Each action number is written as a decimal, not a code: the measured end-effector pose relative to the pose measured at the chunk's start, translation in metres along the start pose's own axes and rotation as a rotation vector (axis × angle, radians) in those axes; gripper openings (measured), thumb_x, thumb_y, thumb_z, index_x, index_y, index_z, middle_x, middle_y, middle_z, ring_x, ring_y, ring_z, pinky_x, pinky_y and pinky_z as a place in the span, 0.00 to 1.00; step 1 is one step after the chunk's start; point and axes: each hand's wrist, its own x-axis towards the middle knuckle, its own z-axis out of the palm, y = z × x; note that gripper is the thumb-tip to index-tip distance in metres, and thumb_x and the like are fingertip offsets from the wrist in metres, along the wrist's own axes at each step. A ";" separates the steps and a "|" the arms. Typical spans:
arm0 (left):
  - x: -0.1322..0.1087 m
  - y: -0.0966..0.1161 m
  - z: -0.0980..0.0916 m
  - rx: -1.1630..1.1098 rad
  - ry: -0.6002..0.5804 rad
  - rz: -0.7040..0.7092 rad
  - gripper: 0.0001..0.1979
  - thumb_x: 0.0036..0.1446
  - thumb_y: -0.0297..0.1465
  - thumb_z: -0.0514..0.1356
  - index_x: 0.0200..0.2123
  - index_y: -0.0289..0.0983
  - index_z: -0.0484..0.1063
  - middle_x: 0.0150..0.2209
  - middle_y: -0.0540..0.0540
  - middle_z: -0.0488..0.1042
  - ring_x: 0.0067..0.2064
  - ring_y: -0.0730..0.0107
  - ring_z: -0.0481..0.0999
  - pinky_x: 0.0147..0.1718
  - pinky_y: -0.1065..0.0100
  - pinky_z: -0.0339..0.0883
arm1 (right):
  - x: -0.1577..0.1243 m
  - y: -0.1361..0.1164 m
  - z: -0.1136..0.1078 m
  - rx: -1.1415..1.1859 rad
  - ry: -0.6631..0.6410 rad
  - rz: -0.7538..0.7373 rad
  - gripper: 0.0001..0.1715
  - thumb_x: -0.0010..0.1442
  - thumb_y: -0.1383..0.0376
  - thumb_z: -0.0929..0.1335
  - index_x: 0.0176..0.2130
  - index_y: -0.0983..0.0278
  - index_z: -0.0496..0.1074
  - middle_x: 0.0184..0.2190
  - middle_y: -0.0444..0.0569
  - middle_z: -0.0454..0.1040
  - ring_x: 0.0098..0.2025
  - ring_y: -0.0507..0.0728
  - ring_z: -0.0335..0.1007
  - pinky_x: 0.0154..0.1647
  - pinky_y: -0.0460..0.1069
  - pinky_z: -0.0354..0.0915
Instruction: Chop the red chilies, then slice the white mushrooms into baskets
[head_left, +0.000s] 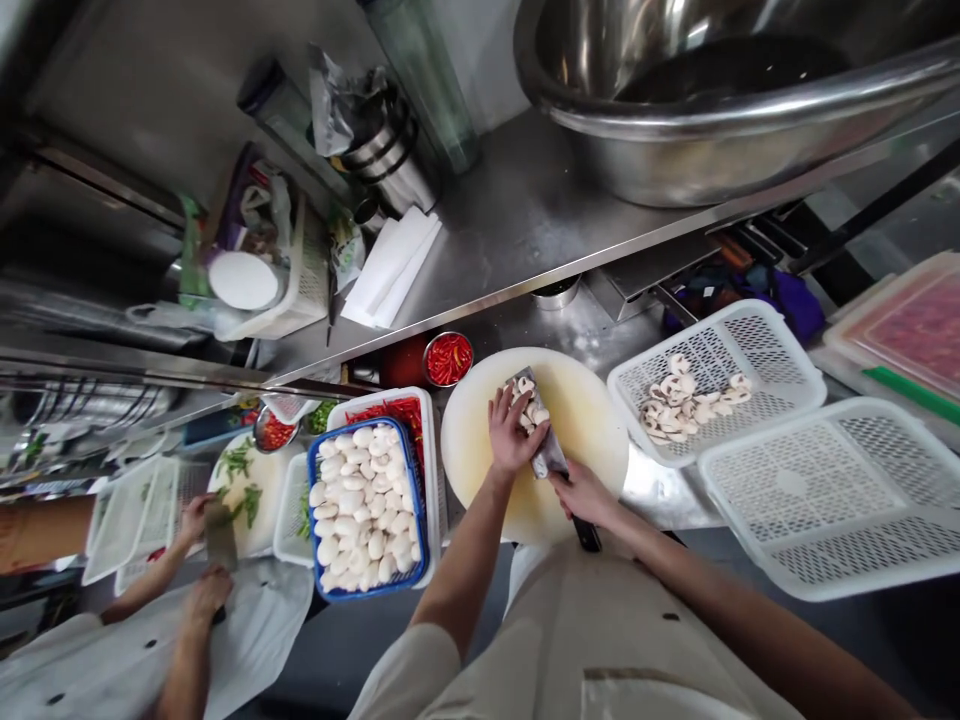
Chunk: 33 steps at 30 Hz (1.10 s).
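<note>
My right hand (583, 492) is wrapped round the black handle of a cleaver (551, 455), near the front of a round cutting board (472, 430). Sliced mushrooms (531, 412) lie on the broad blade. Over them rests my left hand (513, 430), its fingers spread against the slices and the blade. To the left, a blue basket (422, 520) holds many whole white mushrooms (366, 500). On the right, more mushroom slices (679, 405) lie in a white perforated basket (787, 345).
Another white basket (817, 500) sits at right. Behind the board are a bowl of red chillies (448, 359) and a steel shelf (510, 220) bearing a large metal bowl (660, 160). At left, a co-worker's hands (206, 595) hold a cleaver by greens on another board.
</note>
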 end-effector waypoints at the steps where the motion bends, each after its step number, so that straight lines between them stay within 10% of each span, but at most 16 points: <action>1: 0.000 -0.003 -0.001 -0.037 0.031 -0.013 0.30 0.63 0.47 0.66 0.65 0.43 0.72 0.74 0.38 0.61 0.76 0.45 0.58 0.72 0.41 0.55 | 0.000 -0.002 0.006 -0.015 -0.009 -0.004 0.05 0.68 0.61 0.65 0.43 0.60 0.66 0.15 0.32 0.62 0.15 0.50 0.63 0.18 0.43 0.59; 10: -0.015 -0.002 -0.014 -0.177 0.262 -0.113 0.22 0.71 0.44 0.56 0.61 0.40 0.73 0.67 0.37 0.71 0.72 0.51 0.66 0.69 0.48 0.64 | -0.025 -0.033 0.022 -0.084 -0.034 -0.108 0.09 0.66 0.68 0.64 0.47 0.61 0.68 0.18 0.36 0.66 0.17 0.53 0.66 0.22 0.46 0.60; 18: 0.025 0.120 -0.008 -0.188 0.086 0.189 0.25 0.70 0.47 0.58 0.64 0.42 0.71 0.73 0.39 0.63 0.74 0.49 0.62 0.70 0.47 0.63 | -0.114 -0.030 -0.043 0.022 0.202 -0.244 0.09 0.67 0.66 0.62 0.47 0.59 0.68 0.23 0.41 0.71 0.25 0.56 0.70 0.30 0.48 0.62; 24: 0.078 0.213 0.041 -0.264 -0.036 0.427 0.27 0.68 0.49 0.61 0.64 0.42 0.73 0.72 0.38 0.63 0.73 0.48 0.64 0.69 0.48 0.64 | -0.144 -0.026 -0.106 -0.039 0.567 -0.320 0.14 0.67 0.64 0.62 0.50 0.61 0.69 0.36 0.53 0.79 0.40 0.63 0.76 0.40 0.52 0.67; 33: 0.114 0.217 0.080 -0.016 -0.108 0.476 0.11 0.68 0.34 0.59 0.49 0.40 0.78 0.60 0.39 0.75 0.69 0.54 0.68 0.70 0.50 0.62 | -0.144 0.026 -0.177 0.274 0.583 -0.114 0.06 0.65 0.59 0.64 0.37 0.58 0.65 0.17 0.37 0.63 0.16 0.53 0.62 0.21 0.47 0.57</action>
